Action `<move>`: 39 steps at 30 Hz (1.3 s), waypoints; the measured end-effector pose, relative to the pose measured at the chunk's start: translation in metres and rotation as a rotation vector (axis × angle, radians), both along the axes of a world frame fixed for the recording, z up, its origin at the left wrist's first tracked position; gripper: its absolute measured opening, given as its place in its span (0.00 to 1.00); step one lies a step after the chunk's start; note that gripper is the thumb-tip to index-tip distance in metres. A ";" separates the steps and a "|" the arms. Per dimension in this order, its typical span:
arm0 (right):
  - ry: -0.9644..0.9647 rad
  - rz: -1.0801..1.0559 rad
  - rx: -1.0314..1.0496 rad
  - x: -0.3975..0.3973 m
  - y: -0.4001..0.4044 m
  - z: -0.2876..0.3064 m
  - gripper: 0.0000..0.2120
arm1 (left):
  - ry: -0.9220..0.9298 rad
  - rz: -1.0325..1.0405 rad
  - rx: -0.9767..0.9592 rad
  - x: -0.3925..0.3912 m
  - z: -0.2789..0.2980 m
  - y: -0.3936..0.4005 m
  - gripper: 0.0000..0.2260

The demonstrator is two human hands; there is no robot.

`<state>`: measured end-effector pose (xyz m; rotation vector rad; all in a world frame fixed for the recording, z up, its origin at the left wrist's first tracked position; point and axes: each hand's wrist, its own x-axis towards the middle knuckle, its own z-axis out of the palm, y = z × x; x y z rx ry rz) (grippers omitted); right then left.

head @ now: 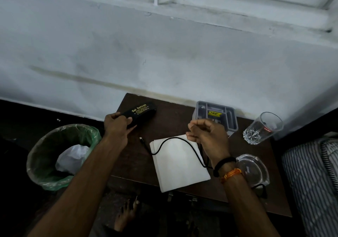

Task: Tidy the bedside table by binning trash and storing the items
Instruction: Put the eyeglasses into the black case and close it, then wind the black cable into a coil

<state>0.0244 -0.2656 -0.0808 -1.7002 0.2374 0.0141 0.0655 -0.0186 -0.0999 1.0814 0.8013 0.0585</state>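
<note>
Brown bedside table (pixel 175 119): left hand (pixel 117 125) grips black gold-lettered spectacle case (pixel 141 111).

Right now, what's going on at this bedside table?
A person is tidying a dark bedside table. The left hand grips a black spectacle case at the table's back left. The right hand, fingers curled, is at a black cable that lies across a white paper. A grey organiser tray, a drinking glass and a glass ashtray remain on the table. A lined bin stands on the floor to the left.
</note>
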 end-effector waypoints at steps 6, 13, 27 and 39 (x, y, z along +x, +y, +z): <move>-0.015 0.072 -0.236 -0.002 -0.002 -0.002 0.02 | 0.078 0.052 0.059 0.006 -0.004 0.002 0.20; 0.003 0.301 -0.522 -0.006 0.009 -0.007 0.05 | 0.110 0.057 0.011 0.009 0.004 0.005 0.14; 0.100 0.685 -0.961 -0.005 0.031 -0.029 0.18 | 0.087 0.012 -0.045 0.000 0.012 0.009 0.19; -0.200 0.467 -0.946 -0.004 0.038 -0.015 0.13 | -0.287 -0.786 0.792 -0.023 0.017 -0.016 0.21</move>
